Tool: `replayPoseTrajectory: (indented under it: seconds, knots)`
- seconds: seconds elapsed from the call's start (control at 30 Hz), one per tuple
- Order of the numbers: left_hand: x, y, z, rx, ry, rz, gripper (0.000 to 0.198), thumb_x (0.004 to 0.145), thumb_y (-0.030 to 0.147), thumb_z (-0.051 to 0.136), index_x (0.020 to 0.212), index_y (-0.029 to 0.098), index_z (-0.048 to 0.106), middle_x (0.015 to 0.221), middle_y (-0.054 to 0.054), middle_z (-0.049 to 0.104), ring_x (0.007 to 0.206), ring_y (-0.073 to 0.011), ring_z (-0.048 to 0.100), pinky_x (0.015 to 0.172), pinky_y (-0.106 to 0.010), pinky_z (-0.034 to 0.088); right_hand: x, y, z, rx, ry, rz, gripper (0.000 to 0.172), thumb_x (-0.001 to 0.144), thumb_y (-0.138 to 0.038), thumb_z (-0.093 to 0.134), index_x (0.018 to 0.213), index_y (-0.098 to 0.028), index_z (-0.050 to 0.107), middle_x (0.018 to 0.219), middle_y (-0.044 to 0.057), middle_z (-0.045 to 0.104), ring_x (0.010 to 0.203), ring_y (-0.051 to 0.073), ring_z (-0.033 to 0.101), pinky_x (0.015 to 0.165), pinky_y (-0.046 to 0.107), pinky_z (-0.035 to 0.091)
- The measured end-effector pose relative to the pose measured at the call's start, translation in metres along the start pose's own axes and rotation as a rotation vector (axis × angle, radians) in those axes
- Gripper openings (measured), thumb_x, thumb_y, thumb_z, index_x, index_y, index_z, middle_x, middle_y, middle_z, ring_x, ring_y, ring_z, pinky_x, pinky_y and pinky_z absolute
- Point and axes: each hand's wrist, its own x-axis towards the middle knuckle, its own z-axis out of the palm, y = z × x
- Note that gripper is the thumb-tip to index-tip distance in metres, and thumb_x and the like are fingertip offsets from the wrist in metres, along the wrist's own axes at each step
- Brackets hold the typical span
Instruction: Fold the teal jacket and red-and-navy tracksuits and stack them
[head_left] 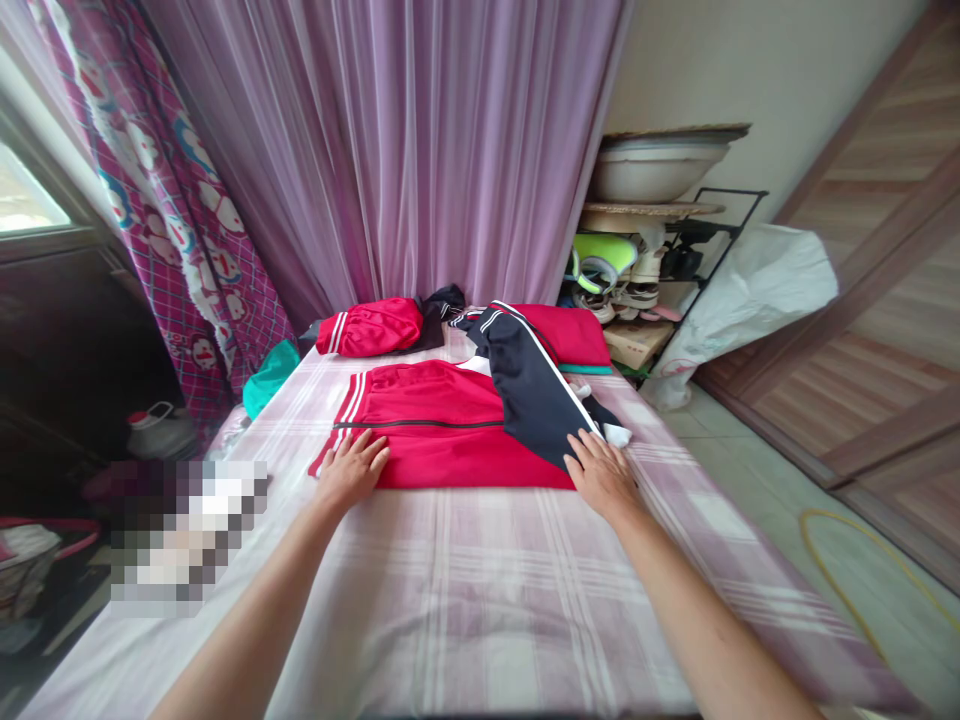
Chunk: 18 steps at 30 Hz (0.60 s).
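Observation:
A red zip-up jacket (pixel 435 458) with a white-striped hem lies on the table, its dark zipper running sideways. One navy sleeve (pixel 525 380) with a white stripe is laid slantwise across the jacket's right part, cuff toward the back. My left hand (pixel 351 468) rests flat on the hem end at the near left, fingers apart. At the near right, my right hand (pixel 600 472) lies over the shoulder end of the navy sleeve, its fingers outstretched. Neither hand is wrapped around the cloth.
A plaid cloth covers the table (pixel 480 600). Behind the jacket sit a bunched red-and-navy garment (pixel 379 328) and a folded red garment (pixel 577 335). Teal cloth (pixel 271 378) hangs at the left edge. A shoe rack (pixel 660 290) and white plastic bag (pixel 750 295) stand right.

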Motion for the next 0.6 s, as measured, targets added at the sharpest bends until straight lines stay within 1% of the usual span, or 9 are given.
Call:
replayPoseTrajectory:
  seconds: [0.07,0.13,0.2,0.27,0.33,0.37,0.43,0.53,0.6]
  knots:
    - [0.005,0.001,-0.005,0.003,-0.036,-0.027,0.046,0.099,0.038,0.032,0.137,0.037,0.057,0.154,-0.002,0.047,0.145,-0.0319,0.035,0.109,-0.063,0.035,0.0,0.0,0.0,-0.011,0.006,-0.003,0.045,0.095,-0.032,0.039,0.129,-0.017,0.065,0.139,0.013,0.061,0.128,0.027,0.054,0.107,0.045,0.037]
    - [0.01,0.004,-0.012,-0.005,-0.041,-0.034,0.048,0.099,0.036,0.029,0.134,0.034,0.061,0.15,-0.003,0.052,0.139,-0.0298,0.043,0.109,-0.054,0.038,0.0,0.0,0.001,-0.018,0.014,-0.009,0.045,0.095,-0.032,0.039,0.129,-0.019,0.065,0.138,0.012,0.062,0.128,0.026,0.054,0.107,0.045,0.037]
    - [0.016,0.007,-0.02,0.004,-0.031,-0.049,0.046,0.098,0.038,0.032,0.128,0.03,0.066,0.143,-0.006,0.059,0.129,-0.0294,0.054,0.105,-0.048,0.042,-0.002,0.001,0.0,-0.018,0.013,-0.012,0.045,0.096,-0.033,0.038,0.129,-0.019,0.065,0.138,0.012,0.062,0.128,0.026,0.054,0.107,0.045,0.037]
    - [0.02,0.012,-0.028,0.063,-0.013,-0.07,0.042,0.094,0.043,0.041,0.121,0.027,0.069,0.132,-0.01,0.066,0.119,-0.032,0.06,0.1,-0.048,0.045,-0.003,0.001,-0.001,-0.016,0.008,-0.008,0.045,0.096,-0.033,0.038,0.129,-0.018,0.065,0.138,0.013,0.062,0.128,0.026,0.055,0.107,0.045,0.037]
    - [0.024,0.015,-0.034,0.139,0.021,-0.059,0.038,0.09,0.046,0.05,0.115,0.026,0.07,0.121,-0.012,0.071,0.115,-0.0334,0.062,0.097,-0.048,0.044,-0.004,0.001,-0.002,-0.01,0.007,0.0,0.045,0.096,-0.032,0.038,0.129,-0.018,0.065,0.138,0.013,0.061,0.128,0.027,0.054,0.107,0.046,0.037]
    - [0.025,0.016,-0.036,0.166,0.033,-0.037,0.036,0.089,0.046,0.052,0.112,0.025,0.071,0.117,-0.013,0.072,0.114,-0.0328,0.063,0.097,-0.047,0.044,-0.005,0.0,-0.003,-0.006,0.007,0.004,0.045,0.096,-0.032,0.038,0.128,-0.018,0.066,0.139,0.013,0.061,0.128,0.027,0.054,0.107,0.047,0.036]
    - [0.029,0.015,-0.037,0.173,0.039,-0.021,0.032,0.09,0.044,0.05,0.105,0.025,0.071,0.113,-0.011,0.073,0.113,-0.0306,0.063,0.096,-0.044,0.044,-0.005,-0.001,-0.004,0.003,0.006,0.011,0.045,0.096,-0.033,0.038,0.128,-0.018,0.066,0.139,0.013,0.061,0.129,0.027,0.054,0.108,0.047,0.035]
    - [0.032,0.013,-0.037,0.136,0.029,-0.121,0.034,0.094,0.043,0.042,0.101,0.025,0.07,0.113,-0.011,0.073,0.112,-0.0303,0.064,0.093,-0.044,0.045,-0.006,-0.002,-0.006,0.005,-0.002,0.022,0.046,0.096,-0.033,0.037,0.13,-0.018,0.064,0.14,0.013,0.06,0.13,0.027,0.053,0.109,0.048,0.033]
    - [0.033,0.014,-0.037,0.141,0.03,-0.173,0.034,0.093,0.042,0.043,0.102,0.023,0.069,0.116,-0.013,0.072,0.114,-0.0319,0.063,0.094,-0.046,0.045,-0.006,-0.003,-0.006,-0.001,-0.004,0.028,0.046,0.097,-0.033,0.037,0.131,-0.018,0.063,0.141,0.013,0.059,0.131,0.027,0.052,0.11,0.048,0.032]
